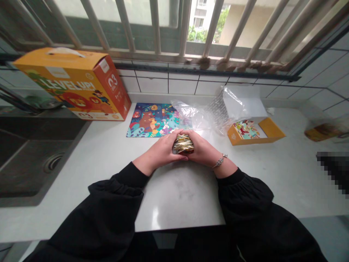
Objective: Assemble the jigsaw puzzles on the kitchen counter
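My left hand (pixel 160 149) and my right hand (pixel 203 151) are cupped together on the white counter (pixel 180 193), both closed round a heap of small puzzle pieces (pixel 183 143). The pieces show between my fingers, coloured and pale edges mixed. Just behind my hands lies a finished colourful animal puzzle (pixel 152 120), flat on the counter. A bracelet sits on my right wrist. Both arms wear black sleeves.
A large orange puzzle box (pixel 81 83) stands at the back left beside a dark sink (pixel 35 153). Crumpled clear plastic bags (pixel 207 112) lie behind my hands. A small open orange box (pixel 256 131) with pieces sits at the right. A barred window runs along the back.
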Tool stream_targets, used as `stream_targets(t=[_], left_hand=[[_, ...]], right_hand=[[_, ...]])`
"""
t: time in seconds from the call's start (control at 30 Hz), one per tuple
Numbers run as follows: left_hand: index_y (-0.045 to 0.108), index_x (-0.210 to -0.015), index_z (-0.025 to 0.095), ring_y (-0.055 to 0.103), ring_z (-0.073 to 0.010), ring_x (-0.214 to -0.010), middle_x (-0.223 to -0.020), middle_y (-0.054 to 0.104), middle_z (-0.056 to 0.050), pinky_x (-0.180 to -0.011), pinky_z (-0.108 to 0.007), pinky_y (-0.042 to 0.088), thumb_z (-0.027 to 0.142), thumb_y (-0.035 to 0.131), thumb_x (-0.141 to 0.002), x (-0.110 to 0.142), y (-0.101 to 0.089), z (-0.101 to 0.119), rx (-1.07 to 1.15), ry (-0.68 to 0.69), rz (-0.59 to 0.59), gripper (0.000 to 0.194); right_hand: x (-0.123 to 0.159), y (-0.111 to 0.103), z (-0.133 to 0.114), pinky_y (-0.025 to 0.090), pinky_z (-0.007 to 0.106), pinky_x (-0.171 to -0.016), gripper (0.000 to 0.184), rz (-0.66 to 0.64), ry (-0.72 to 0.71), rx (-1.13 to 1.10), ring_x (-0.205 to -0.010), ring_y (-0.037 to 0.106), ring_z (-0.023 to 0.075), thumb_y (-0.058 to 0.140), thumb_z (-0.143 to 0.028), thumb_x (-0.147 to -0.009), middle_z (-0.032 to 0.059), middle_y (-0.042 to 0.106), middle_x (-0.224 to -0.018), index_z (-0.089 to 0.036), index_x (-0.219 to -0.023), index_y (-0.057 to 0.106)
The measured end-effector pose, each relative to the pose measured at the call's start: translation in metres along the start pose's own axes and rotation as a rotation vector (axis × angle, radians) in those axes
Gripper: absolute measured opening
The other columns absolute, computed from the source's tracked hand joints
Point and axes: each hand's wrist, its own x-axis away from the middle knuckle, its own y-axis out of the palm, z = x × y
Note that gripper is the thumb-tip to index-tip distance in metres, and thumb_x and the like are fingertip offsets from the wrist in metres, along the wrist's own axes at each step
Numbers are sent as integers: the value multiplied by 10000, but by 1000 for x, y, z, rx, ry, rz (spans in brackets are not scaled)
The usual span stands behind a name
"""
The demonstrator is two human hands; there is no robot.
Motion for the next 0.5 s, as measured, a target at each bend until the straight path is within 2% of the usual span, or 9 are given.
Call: stream_targets(t=[0.1, 0.23, 0.33, 0.43, 0.5], left_hand=[[477, -1661, 256, 588, -420, -1530, -1661, 588, -213, -1296, -597, 443, 465, 1012, -753, 1, 3, -6, 8, -14, 16, 1074], [458, -1678, 284, 632, -381, -1483, -1646, 609, -181, -1250, -564, 490, 362, 954, -802, 1, 5, -8, 48, -47, 60, 1009], [582, -1546, 247, 709, -373, -1339, -1488, 710, -168, -1147, -542, 556, 362, 920, -827, 0, 6, -4, 27, -58, 52, 803], [663, -1351, 230, 755, -343, -1148, -1275, 768, -129, -1004, -494, 598, 352, 883, -851, -1, 3, 2, -3, -82, 21, 559], [659, -1318, 228, 754, -326, -1097, -1236, 763, -117, -958, -470, 599, 338, 863, -865, -1, 1, 6, -3, -94, 18, 509]], right_hand=[[1, -2, -2, 533, 560, -1173, 816, -39, -24, -9, -1350, 652, 375, 946, -359, -815, 194, 656, -1446, -229, -1513, 544], [4, -9, -8, 521, 546, -1209, 877, -112, 64, -101, -1426, 617, 358, 815, -257, -863, 212, 559, -1586, -223, -1636, 403], [5, -14, -13, 508, 535, -1233, 952, -158, 121, -120, -1441, 611, 347, 738, -187, -830, 214, 511, -1644, -206, -1689, 327], [5, -17, -15, 487, 542, -1255, 895, -165, 133, -118, -1453, 604, 353, 749, -261, -881, 210, 509, -1655, -201, -1685, 362], [5, -16, -14, 488, 538, -1253, 816, -135, 138, -146, -1449, 609, 354, 761, -401, -959, 204, 531, -1643, -201, -1670, 415]])
